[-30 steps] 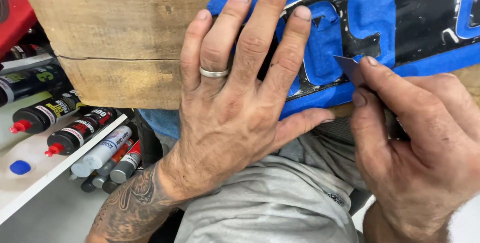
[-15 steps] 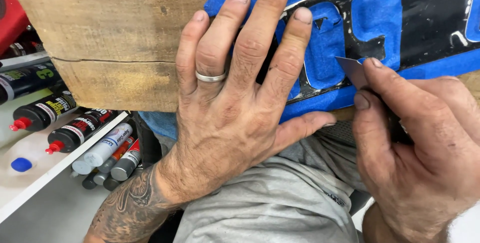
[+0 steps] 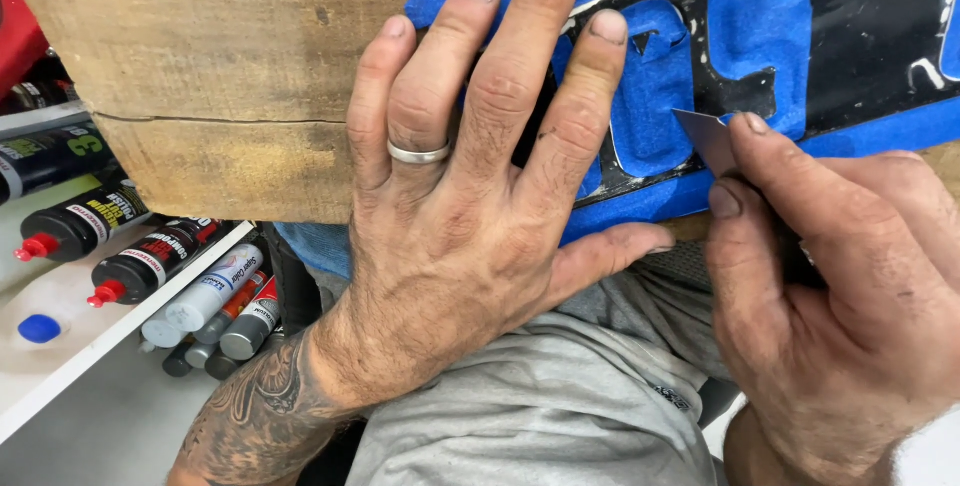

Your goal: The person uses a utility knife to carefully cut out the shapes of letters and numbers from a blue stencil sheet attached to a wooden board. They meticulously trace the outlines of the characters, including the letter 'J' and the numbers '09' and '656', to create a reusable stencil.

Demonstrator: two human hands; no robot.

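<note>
Blade (image 3: 705, 136): thin grey flat piece, pinched between thumb and forefinger of the right hand (image 3: 850, 296), with only a corner showing past the fingertips at about 10 o'clock from the knuckles. Looks stiff, light and sharp-edged; I'd judge it safest held by the flat faces close to the tip, as it is now, since a long overhang would flex or skate. The corner sits on the blue masking tape (image 3: 660, 106) at the edge of a raised character on the black panel (image 3: 860, 26). Tape reads soft, thin, easy to tear; the painted face under it is already chipped, so probably scratches easily. Left hand (image 3: 470, 206) lies flat and spread, gripping nothing, pressing tape and wooden board (image 3: 220, 66) at 9 o'clock of the blade; ring (image 3: 418, 154) on one finger. Squeeze bottles (image 3: 150, 266) lie on a white shelf (image 3: 60, 346) at 8 o'clock.
</note>
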